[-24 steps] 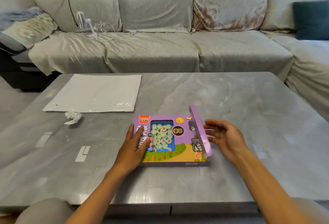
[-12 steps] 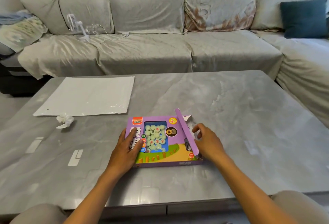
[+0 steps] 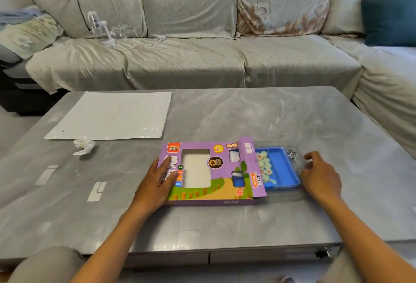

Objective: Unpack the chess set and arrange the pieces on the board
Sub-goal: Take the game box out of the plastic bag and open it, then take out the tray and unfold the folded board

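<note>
Near the surface's [image 3: 225, 226] front edge, the left hand [image 3: 157, 183] lies spread flat, pinning the light, flimsy purple box [image 3: 209, 172], while at its 3 o'clock the loosely curled right hand [image 3: 319, 177] touches the blue tray [image 3: 282, 168], whose loose pale pieces [image 3: 265, 165] could spill; grip its stiff rim.

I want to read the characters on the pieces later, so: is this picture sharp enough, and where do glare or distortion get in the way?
Head view: the pale pieces in the blue tray are soft, their marks unreadable; window light glares in streaks across the glossy table; the white sheet is nearly washed out; wide-angle bending curves the sofa and table edges; the right hand is slightly blurred.
</note>
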The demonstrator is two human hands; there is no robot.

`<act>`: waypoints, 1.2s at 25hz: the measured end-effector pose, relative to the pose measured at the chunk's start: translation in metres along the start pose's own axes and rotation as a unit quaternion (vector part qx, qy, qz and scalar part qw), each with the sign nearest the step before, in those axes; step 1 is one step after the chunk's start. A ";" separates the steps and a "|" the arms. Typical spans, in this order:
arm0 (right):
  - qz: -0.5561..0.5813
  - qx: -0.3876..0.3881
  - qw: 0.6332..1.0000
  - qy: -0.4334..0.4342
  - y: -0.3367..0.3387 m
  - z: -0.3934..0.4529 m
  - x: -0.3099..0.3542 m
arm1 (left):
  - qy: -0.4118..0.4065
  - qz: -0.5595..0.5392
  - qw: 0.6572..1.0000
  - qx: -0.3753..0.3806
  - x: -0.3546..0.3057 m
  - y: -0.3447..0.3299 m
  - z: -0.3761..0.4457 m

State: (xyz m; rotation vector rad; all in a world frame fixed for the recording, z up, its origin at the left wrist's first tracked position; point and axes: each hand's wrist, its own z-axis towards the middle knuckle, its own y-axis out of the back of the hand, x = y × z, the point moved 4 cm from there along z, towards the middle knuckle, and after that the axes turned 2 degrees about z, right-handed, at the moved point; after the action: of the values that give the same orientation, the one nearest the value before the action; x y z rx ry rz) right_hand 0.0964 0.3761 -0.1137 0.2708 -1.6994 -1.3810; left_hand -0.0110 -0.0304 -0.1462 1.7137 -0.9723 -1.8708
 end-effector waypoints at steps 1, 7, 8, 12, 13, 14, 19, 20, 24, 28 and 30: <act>0.006 -0.005 1.000 0.002 0.001 0.002 -0.005 | -0.001 0.006 1.000 -0.007 0.006 0.005 0.000; 0.002 -0.023 0.999 0.023 -0.011 -0.006 0.006 | 0.036 0.144 0.985 -0.084 0.053 0.064 -0.008; -0.002 -0.023 1.000 0.022 -0.012 -0.007 0.007 | 0.005 0.193 0.973 -0.126 0.049 0.073 -0.014; -0.013 -0.027 0.999 0.018 -0.016 -0.008 0.011 | -0.168 0.279 0.944 0.060 -0.003 0.031 -0.044; -0.016 -0.025 0.999 0.022 -0.017 -0.010 0.013 | -0.168 0.300 0.934 0.095 -0.006 0.018 -0.047; -0.020 -0.022 0.999 0.027 -0.018 -0.011 0.016 | -0.164 0.310 0.932 0.090 -0.008 0.013 -0.046; -0.002 -0.015 1.000 0.023 -0.021 -0.015 0.023 | -0.257 0.286 0.920 -0.072 -0.018 0.079 -0.018; 0.001 -0.013 1.000 0.021 -0.023 -0.016 0.027 | -0.262 0.287 0.917 -0.090 -0.020 0.100 -0.005; 0.030 0.007 0.999 0.034 -0.041 -0.023 0.061 | -0.189 0.331 0.919 -0.103 -0.013 0.157 0.081; 0.026 -0.004 0.999 0.043 -0.068 -0.027 0.085 | -0.108 0.399 0.907 -0.078 0.023 0.163 0.157; 0.021 -0.013 0.999 0.032 -0.077 -0.025 0.087 | -0.093 0.410 0.905 -0.069 0.044 0.154 0.186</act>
State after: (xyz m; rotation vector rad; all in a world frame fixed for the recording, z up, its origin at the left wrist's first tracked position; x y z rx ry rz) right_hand 0.0383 0.2755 -0.1382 0.2618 -1.6245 -1.3486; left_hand -0.2223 -0.1249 -0.0643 0.8242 -1.3252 -1.4748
